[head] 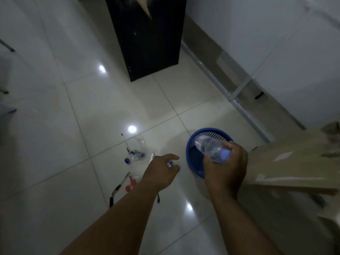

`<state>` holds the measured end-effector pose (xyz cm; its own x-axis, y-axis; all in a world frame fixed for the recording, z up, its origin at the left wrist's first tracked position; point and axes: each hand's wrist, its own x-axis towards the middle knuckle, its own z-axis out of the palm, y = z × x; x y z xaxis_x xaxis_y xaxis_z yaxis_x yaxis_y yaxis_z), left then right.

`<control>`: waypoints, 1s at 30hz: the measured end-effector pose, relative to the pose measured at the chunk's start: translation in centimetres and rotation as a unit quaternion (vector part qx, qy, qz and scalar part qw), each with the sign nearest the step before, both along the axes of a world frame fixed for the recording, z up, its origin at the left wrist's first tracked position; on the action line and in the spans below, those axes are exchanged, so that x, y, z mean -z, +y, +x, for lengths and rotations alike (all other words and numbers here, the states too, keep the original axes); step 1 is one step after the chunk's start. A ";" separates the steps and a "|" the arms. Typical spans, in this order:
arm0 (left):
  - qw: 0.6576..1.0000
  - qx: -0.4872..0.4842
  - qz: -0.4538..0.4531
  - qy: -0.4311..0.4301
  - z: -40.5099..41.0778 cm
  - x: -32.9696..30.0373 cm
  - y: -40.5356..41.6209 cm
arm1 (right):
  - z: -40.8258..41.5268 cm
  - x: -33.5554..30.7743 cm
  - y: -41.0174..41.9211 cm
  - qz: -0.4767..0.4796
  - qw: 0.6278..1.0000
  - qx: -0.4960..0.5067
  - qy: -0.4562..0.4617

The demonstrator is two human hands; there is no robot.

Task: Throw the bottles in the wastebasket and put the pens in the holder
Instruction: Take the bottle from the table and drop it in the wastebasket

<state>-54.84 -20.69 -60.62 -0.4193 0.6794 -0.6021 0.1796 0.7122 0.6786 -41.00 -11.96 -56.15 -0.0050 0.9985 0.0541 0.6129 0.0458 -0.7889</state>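
My right hand (227, 168) grips a clear plastic bottle (207, 147) by its blue-capped end, the bottle's body tilted into the mouth of the blue mesh wastebasket (191, 153). My left hand (161, 171) hovers low over the floor with its fingers curled, something small and blue-white showing at the fingertips. On the tiles to the left lie another clear bottle with a blue cap (137, 152), a red-capped bottle (131, 183), a pen (125, 142), a white pen (152, 157) and a dark pen (118, 188).
A black cabinet (147, 39) stands at the back. A metal frame (237, 96) and white wall run along the right. A cardboard piece (294, 166) lies right of the basket. White glossy floor tiles (73, 144) spread to the left.
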 end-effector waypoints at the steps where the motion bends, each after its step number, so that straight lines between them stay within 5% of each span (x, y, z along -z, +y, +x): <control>1: 1.000 0.017 -0.008 0.006 1.0 1.8 0.8 | 0.6 1.5 0.4 0.004 1.000 0.014 0.004; 14: 0.984 -0.152 -0.091 -0.027 6.2 16.0 8.2 | 2.0 12.4 1.8 -0.045 0.996 0.074 -0.001; 30: 0.974 -0.217 -0.060 0.038 -1.3 15.8 8.6 | -6.0 16.7 4.8 -0.050 0.998 -0.027 -0.010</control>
